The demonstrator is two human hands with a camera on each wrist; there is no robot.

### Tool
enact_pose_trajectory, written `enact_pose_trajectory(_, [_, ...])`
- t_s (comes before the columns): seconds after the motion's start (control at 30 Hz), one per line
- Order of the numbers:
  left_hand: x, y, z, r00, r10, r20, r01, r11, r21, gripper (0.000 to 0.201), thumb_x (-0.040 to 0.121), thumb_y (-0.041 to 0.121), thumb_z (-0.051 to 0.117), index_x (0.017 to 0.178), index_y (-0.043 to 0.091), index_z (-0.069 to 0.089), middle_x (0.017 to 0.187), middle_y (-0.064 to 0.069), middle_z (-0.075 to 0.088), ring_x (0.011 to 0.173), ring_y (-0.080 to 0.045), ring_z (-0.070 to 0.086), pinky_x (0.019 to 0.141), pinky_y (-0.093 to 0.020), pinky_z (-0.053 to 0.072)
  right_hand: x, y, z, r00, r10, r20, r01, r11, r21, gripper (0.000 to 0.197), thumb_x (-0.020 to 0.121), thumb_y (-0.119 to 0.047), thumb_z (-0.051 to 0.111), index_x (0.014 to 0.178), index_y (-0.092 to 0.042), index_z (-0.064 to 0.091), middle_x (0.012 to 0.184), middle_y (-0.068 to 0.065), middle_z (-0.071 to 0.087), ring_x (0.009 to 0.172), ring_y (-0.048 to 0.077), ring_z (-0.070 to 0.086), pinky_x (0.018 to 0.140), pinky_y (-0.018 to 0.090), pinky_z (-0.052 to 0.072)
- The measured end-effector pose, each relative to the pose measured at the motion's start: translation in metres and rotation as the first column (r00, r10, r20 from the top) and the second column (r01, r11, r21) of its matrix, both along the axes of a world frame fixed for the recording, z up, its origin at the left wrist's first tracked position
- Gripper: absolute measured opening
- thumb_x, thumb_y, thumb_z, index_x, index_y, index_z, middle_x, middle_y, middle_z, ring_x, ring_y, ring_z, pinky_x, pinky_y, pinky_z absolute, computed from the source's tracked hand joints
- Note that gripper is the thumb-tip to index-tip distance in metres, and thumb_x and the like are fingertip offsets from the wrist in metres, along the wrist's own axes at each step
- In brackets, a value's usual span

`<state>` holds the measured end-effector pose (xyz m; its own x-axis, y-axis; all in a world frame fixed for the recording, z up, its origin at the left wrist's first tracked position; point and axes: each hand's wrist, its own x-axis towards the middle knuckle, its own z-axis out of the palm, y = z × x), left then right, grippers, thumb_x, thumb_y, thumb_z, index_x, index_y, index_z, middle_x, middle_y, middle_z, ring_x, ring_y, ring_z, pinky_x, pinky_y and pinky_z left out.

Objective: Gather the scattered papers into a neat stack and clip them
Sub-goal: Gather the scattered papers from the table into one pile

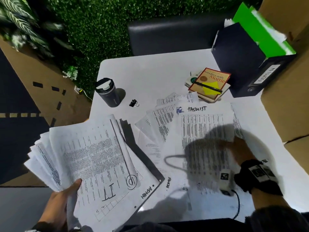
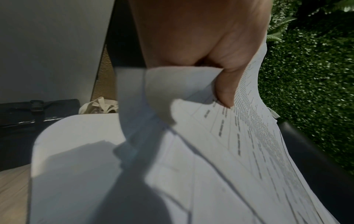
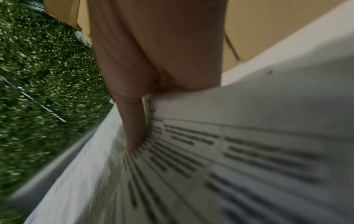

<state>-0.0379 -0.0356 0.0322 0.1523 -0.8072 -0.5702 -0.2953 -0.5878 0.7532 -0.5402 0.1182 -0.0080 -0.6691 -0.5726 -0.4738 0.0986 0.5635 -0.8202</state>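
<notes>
My left hand (image 1: 58,203) grips a fanned, uneven bundle (image 1: 87,154) of printed sheets by its near edge, thumb curled over the top page, the rest of the fingers under it; the bundle is lifted off the table (image 1: 150,72) at the left side. Behind it stands a dark tumbler (image 1: 108,92), and just to its right a black binder clip (image 1: 133,103) lies alone on the bare tabletop. Loose papers (image 1: 160,121) spread across the middle, overlapping one another. Further right, my right hand (image 1: 240,148) pinches the far edge of the sheet headed "TASKLIST" (image 1: 205,131), thumb on the printed face and fingers behind it, the edge raised from the table; this hand is blurred in the head view. At the back right a small pile of books (image 1: 209,83) sits beside a dark binder (image 1: 245,64), with cardboard boxes (image 1: 287,104) at the far right edge.
</notes>
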Motion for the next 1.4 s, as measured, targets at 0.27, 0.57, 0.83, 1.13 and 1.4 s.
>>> enact_pose_trajectory(0.27, [0.004,-0.019,-0.013,0.995,-0.090,-0.038,0.090,0.996,-0.006,0.062,0.071,0.035,0.081,0.125,0.012,0.059,0.117,-0.008,0.067,0.111,-0.028,0.058,0.098,-0.045,0.038,-0.004,0.026,-0.037,0.947,0.214,-0.241,-0.025,0.794,0.607,0.083,0.070,-0.039,0.079,0.137,-0.004,0.045,0.138,0.026,0.045,0.127,0.041,0.043,0.105,0.047,0.037])
enact_pose_trajectory(0.57, [-0.011,-0.025,-0.009,0.978,-0.204,-0.033,0.201,0.977,-0.074,0.049,0.078,0.026,0.075,0.121,0.008,0.059,0.109,-0.016,0.068,0.104,-0.035,0.061,0.094,-0.046,0.043,0.025,0.029,-0.051,0.941,0.102,-0.322,0.056,0.893,0.447,0.040,0.077,-0.021,0.076,0.110,-0.003,0.062,0.107,0.023,0.066,0.093,0.032,0.058,0.077,0.033,0.035])
enact_pose_trajectory(0.83, [-0.026,-0.036,-0.010,0.958,-0.288,-0.023,0.283,0.951,-0.124,0.047,0.080,0.022,0.074,0.122,0.005,0.059,0.110,-0.015,0.069,0.103,-0.033,0.062,0.092,-0.042,0.043,0.009,0.015,0.012,0.939,0.095,-0.329,-0.128,0.989,-0.079,0.042,0.073,0.010,0.070,0.061,-0.028,0.057,0.058,-0.014,0.061,0.056,-0.003,0.053,0.058,0.013,0.041])
enact_pose_trajectory(1.13, [-0.077,-0.052,0.005,0.939,-0.309,-0.151,0.275,0.938,-0.213,0.021,0.083,0.013,0.072,0.098,0.022,0.061,0.090,-0.003,0.066,0.093,-0.029,0.061,0.078,-0.029,0.046,0.034,-0.030,0.110,0.985,0.169,-0.044,-0.165,0.816,-0.554,0.041,0.080,0.007,0.060,0.113,-0.018,0.059,0.108,-0.003,0.072,0.100,0.009,0.067,0.084,0.018,0.053])
enact_pose_trajectory(1.4, [-0.116,-0.038,0.011,0.785,-0.456,-0.420,0.452,0.885,-0.114,0.043,0.060,0.029,0.076,0.101,0.019,0.070,0.098,-0.010,0.076,0.090,-0.027,0.072,0.083,-0.044,0.056,0.087,-0.071,0.072,0.987,0.084,0.134,-0.013,0.886,-0.464,0.059,0.069,-0.001,0.076,0.123,-0.011,0.052,0.116,0.001,0.062,0.113,0.021,0.058,0.099,0.030,0.046])
